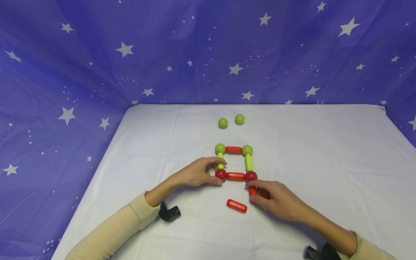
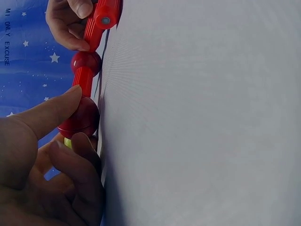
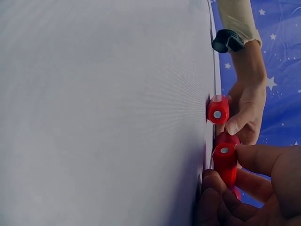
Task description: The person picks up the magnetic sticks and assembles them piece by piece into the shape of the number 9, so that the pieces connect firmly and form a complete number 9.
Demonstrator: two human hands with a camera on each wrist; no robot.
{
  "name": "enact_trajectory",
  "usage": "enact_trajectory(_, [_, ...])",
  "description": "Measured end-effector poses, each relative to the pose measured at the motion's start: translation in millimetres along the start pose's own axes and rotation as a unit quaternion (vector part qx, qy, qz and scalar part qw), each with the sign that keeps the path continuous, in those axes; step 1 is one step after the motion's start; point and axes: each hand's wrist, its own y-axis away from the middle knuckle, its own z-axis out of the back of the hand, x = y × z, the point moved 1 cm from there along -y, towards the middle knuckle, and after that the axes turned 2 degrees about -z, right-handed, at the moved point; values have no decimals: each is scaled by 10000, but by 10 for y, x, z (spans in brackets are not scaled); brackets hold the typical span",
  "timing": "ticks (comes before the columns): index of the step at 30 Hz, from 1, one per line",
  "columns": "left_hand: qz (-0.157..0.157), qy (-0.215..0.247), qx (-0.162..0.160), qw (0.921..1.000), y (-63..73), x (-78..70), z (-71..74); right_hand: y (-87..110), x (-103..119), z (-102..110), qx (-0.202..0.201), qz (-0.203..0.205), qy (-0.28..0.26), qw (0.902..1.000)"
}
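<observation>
Red, one short rod (image 1: 252, 192) is pinched between the thumb and fingers of a person's right hand (image 1: 279, 199), right of centre in the lower half of the frame, its upper end against the lower-right red ball (image 1: 251, 176). The left hand (image 1: 196, 172) curls its thumb and fingers round the lower-left red ball (image 1: 221, 174), one finger crossing a green side rod (image 1: 220, 165). A red crossbar (image 1: 236, 176) joins both balls, the lower edge of a square topped by two green corner balls (image 1: 220, 148) and a red top rod (image 1: 234, 149). Below it, near the right hand, a loose red rod (image 1: 237, 206) lies on white cloth (image 1: 162, 144). Farther out, two separate green balls (image 1: 239, 119) sit above centre, cream sleeves (image 1: 113, 227) enter from the lower corners, and a star-printed blue backdrop (image 1: 195, 43) fills the top.
</observation>
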Motion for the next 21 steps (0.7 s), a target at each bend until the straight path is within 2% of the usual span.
enact_trajectory(6, [0, 39, 11, 10000, -14, 4, -7, 12, 11, 84, -131, 142, 7, 9998])
enact_trajectory(11, [-13, 97, 22, 9999, -14, 3, -8, -42, 45, 280, -609, 246, 8, 9978])
enact_trajectory(15, [5, 104, 14, 9999, -11, 2, -4, -179, 30, 411, -932, 310, 0, 9952])
enact_trajectory(21, [29, 126, 24, 9999, -6, -2, -5, -506, -88, 574, -1288, 242, -95, 9913])
